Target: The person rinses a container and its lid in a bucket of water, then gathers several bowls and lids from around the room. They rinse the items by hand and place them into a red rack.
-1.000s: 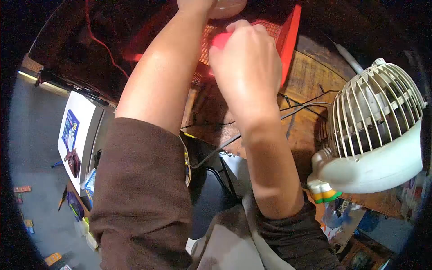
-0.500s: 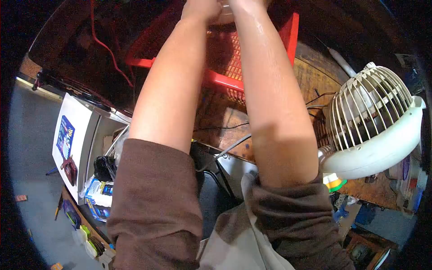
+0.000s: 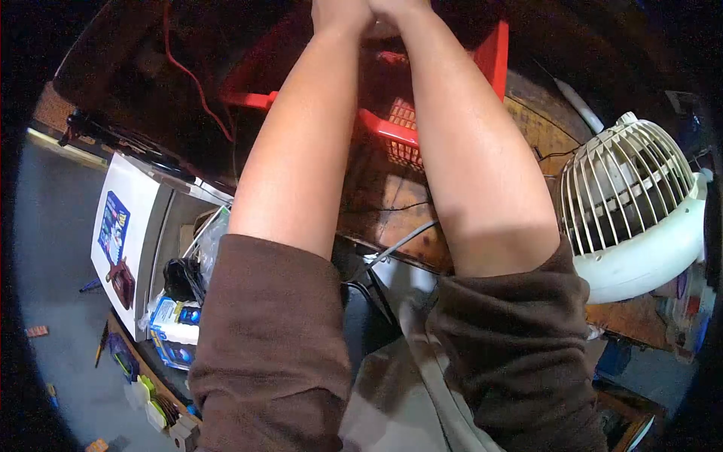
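Note:
Both my arms stretch forward over a red plastic basket (image 3: 392, 134) with lattice sides, standing on a wooden table. My left hand (image 3: 340, 13) and my right hand (image 3: 401, 7) come together at the top edge of the view, above the basket. Their fingers are cut off by the frame. Just below where they meet, a small pale, see-through thing (image 3: 381, 30) shows between the wrists. Its kind cannot be made out, nor whether either hand grips it.
A pale fan with a wire cage (image 3: 629, 196) stands on the table (image 3: 546, 128) at right. A red cord (image 3: 194, 79) hangs upper left. At left are a white cabinet (image 3: 124, 233) and a blue-white box (image 3: 175, 331). A grey cable (image 3: 403, 245) crosses the table's near edge.
My wrists have drawn closer together, and less of the see-through thing shows between them. The whole view has shifted slightly, with the basket and fan now a little further right.

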Action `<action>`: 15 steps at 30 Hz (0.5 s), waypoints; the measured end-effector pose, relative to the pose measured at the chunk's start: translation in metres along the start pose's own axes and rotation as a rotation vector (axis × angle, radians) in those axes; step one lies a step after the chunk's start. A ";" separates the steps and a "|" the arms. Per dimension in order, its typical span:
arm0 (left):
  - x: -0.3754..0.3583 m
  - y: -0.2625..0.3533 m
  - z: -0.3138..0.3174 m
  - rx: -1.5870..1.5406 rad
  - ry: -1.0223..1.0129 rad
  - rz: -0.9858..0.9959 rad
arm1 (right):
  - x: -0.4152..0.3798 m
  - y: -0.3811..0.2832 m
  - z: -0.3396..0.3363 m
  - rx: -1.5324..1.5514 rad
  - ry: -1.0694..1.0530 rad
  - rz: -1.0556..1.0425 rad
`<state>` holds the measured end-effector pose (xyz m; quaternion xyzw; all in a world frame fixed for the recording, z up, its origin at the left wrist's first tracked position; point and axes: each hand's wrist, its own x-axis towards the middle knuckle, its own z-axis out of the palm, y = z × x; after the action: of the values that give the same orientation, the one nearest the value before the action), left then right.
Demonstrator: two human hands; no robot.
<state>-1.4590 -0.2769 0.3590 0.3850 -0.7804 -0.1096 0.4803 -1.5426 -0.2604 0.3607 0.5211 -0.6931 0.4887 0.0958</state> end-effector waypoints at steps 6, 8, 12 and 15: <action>-0.004 0.013 -0.009 -0.067 -0.024 -0.089 | -0.023 -0.039 -0.053 0.215 -0.255 0.308; -0.002 0.010 -0.009 -0.036 -0.059 -0.127 | -0.025 -0.038 -0.047 0.193 -0.239 0.322; -0.002 0.013 -0.009 0.103 -0.156 -0.192 | -0.031 -0.042 -0.050 -0.082 -0.187 0.253; -0.006 0.018 -0.011 0.144 -0.155 -0.190 | -0.033 -0.048 -0.055 -0.161 -0.193 0.323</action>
<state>-1.4574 -0.2582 0.3706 0.4811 -0.7809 -0.1278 0.3774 -1.5093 -0.1961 0.3951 0.4384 -0.8104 0.3885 -0.0094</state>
